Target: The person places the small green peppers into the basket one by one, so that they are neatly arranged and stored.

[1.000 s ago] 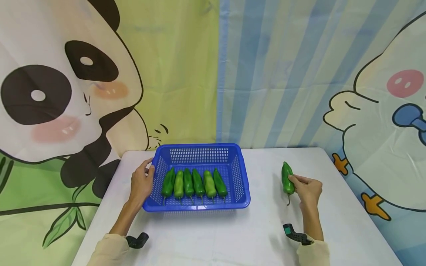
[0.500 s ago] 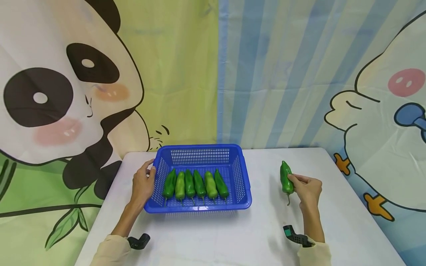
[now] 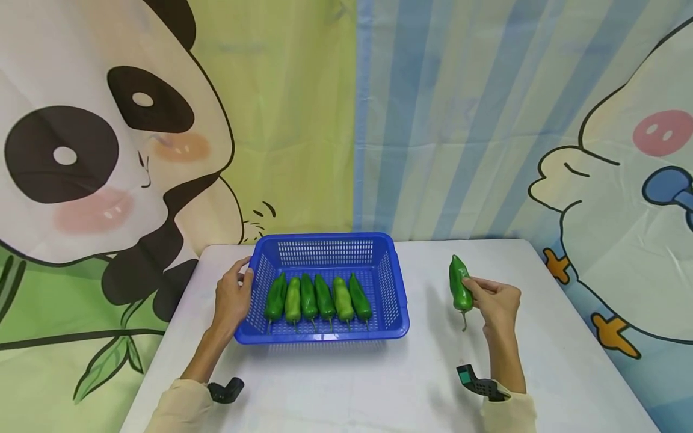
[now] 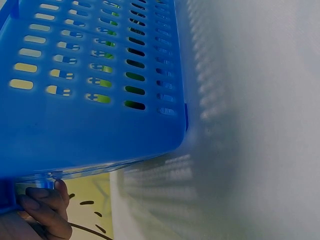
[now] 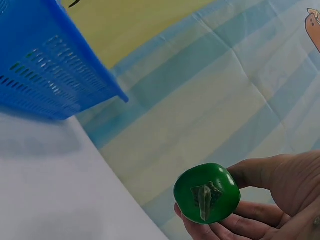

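A green chili pepper (image 3: 461, 284) is pinched between the thumb and fingers of my right hand (image 3: 497, 302), stem toward me, over the right part of the table. Its stem end faces the camera in the right wrist view. My left hand (image 3: 231, 299) grips the left rim of a blue plastic basket (image 3: 325, 337); in the left wrist view its fingers (image 4: 50, 212) curl at the rim. Inside the basket, several green peppers (image 3: 325, 299) lie side by side in a row, stems toward the front.
The basket stands on a white table (image 3: 352, 385), left of the middle and near its back edge. Behind the table hangs a printed curtain (image 3: 303, 120) with a panda and stripes. A black camera mount sits on each wrist.
My right hand has moved slightly left and up with the pepper, which now tilts more. The left hand and the basket stay in place.
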A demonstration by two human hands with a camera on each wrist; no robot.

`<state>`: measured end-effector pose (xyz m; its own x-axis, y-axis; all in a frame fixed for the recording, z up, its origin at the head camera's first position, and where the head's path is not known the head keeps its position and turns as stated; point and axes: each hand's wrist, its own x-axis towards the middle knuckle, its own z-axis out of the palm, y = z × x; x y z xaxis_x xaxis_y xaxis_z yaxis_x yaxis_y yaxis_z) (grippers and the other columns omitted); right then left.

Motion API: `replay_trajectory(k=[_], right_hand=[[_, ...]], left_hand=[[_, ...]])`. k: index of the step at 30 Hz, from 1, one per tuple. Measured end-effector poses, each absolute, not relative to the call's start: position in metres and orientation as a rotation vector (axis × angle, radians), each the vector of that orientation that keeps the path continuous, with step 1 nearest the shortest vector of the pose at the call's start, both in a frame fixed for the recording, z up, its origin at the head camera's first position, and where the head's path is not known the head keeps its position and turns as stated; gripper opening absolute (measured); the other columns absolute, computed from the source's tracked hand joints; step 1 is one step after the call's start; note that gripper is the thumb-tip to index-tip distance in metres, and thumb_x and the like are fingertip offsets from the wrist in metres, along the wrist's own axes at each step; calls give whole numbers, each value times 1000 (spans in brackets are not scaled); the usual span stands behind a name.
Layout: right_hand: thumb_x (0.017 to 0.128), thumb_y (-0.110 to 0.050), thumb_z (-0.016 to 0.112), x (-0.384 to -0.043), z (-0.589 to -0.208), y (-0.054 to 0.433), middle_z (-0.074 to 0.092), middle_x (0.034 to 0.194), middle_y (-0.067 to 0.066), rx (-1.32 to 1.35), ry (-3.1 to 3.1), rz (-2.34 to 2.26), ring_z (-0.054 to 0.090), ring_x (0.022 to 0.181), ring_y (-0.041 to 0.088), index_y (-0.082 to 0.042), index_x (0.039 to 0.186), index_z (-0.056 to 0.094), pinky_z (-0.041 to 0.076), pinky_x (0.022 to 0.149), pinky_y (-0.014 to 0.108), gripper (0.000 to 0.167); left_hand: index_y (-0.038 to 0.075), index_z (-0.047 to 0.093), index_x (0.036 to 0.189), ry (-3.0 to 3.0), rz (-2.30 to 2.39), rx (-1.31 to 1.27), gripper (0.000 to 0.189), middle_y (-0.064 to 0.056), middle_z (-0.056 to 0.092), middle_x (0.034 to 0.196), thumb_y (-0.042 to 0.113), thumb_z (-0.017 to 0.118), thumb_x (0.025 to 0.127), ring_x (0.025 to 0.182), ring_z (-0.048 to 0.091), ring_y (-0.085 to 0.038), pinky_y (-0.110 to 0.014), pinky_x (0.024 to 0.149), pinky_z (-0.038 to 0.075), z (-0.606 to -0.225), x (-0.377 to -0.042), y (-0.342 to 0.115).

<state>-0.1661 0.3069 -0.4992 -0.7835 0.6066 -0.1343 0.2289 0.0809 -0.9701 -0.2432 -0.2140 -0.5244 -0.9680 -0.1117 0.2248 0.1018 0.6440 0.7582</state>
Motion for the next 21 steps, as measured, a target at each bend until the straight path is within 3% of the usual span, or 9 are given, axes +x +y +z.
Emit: replay_trajectory(k=[9, 16, 21], right_hand=[[97, -15, 83, -163, -489, 296, 78, 88, -6, -782, -2060, 1782, 73, 73, -1, 14, 131, 71, 61, 69, 17, 46], [97, -17, 83, -160, -482, 285, 82, 98, 4, -751, -2071, 1772, 73, 74, -1, 13, 130, 72, 61, 68, 18, 46], [98, -16, 82, -159, -480, 277, 82, 97, 4, -722, -2064, 1799, 74, 73, -1, 14, 129, 72, 62, 69, 19, 45]], left_hand=[[1, 55, 157, -2599, -1216, -1, 46, -30, 78, 102, 20, 46, 116, 83, 75, -37, -33, 69, 52, -524, -243, -214], [1, 56, 156, -2592, -1210, -6, 45, -29, 77, 100, 19, 46, 116, 82, 74, -36, -33, 69, 51, -525, -244, -213], [1, 54, 157, -2602, -1212, 2, 46, -29, 77, 100, 20, 46, 117, 80, 72, -33, -32, 66, 50, -524, -243, -213]])
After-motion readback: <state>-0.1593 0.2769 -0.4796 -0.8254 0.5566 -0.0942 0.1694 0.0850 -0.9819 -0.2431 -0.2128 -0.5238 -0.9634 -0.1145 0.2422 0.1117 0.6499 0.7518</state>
